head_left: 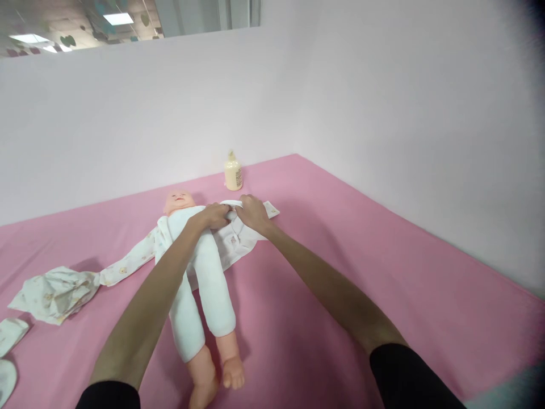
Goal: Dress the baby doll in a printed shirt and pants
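because the white garment (238, 244) beside the doll (214, 287) on the pink surface (298, 335) looks light, soft and limp, it is best taken by its bunched edge (232, 203), where the left hand (216, 216) and right hand (253, 213) grip with closed fingers.

We cannot see the doll's (215, 295) arm on the frame's right side, covered by the left hand (216, 216), the right hand (252, 212) and the white garment (238, 237); our left fingertips are too hidden to show what they pinch. The bottom edge crops the doll's nearer foot and both black sleeves (109, 396). At lower left, the edge cuts a folded white cloth (12, 334) and a rounded pale item (5, 379) we cannot identify. The bottle's (233, 174) label is too small to read, and the lower right corner blurs.
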Tool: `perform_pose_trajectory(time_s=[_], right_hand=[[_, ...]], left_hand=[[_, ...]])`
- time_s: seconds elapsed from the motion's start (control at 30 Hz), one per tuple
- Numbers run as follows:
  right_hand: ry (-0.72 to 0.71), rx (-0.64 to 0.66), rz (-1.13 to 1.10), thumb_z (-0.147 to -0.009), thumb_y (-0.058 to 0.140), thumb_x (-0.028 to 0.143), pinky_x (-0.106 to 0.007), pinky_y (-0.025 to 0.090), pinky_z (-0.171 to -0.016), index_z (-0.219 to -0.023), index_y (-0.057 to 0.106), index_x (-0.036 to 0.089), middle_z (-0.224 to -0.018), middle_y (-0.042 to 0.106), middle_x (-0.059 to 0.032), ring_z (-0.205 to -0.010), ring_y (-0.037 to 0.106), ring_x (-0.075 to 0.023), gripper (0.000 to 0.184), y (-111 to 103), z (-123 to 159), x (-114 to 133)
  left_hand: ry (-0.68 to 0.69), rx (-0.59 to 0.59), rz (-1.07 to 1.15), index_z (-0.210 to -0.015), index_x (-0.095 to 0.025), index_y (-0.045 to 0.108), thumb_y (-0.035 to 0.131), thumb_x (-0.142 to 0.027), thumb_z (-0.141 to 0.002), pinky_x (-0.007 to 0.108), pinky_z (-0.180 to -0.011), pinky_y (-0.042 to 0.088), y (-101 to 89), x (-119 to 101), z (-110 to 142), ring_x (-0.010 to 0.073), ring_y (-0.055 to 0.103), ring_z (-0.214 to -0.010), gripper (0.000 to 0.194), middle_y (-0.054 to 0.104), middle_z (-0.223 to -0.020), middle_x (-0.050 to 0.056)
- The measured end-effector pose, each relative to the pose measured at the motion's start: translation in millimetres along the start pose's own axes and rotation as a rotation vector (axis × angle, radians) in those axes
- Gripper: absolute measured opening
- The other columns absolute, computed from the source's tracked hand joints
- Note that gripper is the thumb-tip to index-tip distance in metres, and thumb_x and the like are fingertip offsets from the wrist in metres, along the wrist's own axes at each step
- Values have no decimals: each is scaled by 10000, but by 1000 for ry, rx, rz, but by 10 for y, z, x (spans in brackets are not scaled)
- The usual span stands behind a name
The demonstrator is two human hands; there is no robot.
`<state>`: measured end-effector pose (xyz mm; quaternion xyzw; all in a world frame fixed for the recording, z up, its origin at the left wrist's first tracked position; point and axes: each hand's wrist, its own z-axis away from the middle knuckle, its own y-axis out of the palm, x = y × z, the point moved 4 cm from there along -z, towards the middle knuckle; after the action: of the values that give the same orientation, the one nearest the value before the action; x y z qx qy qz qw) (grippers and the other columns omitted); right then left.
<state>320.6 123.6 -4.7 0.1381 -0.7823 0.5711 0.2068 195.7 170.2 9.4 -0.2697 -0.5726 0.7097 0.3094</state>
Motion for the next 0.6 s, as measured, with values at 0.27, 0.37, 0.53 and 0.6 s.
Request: perform_pose_trajectory(time_s=[0.27, 0.37, 0.53, 0.6], right_hand=[[-43, -45, -60, -878, 443, 185, -328, 355, -644, -816, 536, 192, -884, 661, -107, -784, 584, -232, 112, 29, 23, 108], [-37, -38, -129, -869, 451, 191, -318, 347, -631, -787, 514, 207, -840, 658, -82, -757, 573, -218, 105, 45, 14, 109], [-4, -28, -229, -877, 493, 270, -301, 344, -624, -761, 500, 214, -809, 653, -66, -751, 573, -208, 130, 61, -8, 70], [7, -12, -266, -877, 505, 291, -291, 358, -627, -771, 507, 211, -842, 667, -67, -773, 584, -206, 134, 92, -13, 93]], left_hand=[[-58, -136, -134, -956, -143, 659, 440, -211, -863, 399, -863, 468, 47, -82, -42, 318, 652, -1033, 247, 695, -1088, 190], [-67, -153, -147, -946, -147, 651, 454, -203, -864, 393, -858, 471, 16, -74, 30, 312, 658, -1025, 220, 698, -1086, 182], [-76, -153, -183, -1082, -136, 629, 529, -118, -792, 424, -911, 452, -70, 10, 228, 331, 619, -1108, 307, 667, -1190, 177], [-100, -164, -205, -1089, -131, 634, 516, -97, -800, 438, -934, 437, -85, 27, 267, 335, 606, -1132, 315, 661, -1204, 179]])
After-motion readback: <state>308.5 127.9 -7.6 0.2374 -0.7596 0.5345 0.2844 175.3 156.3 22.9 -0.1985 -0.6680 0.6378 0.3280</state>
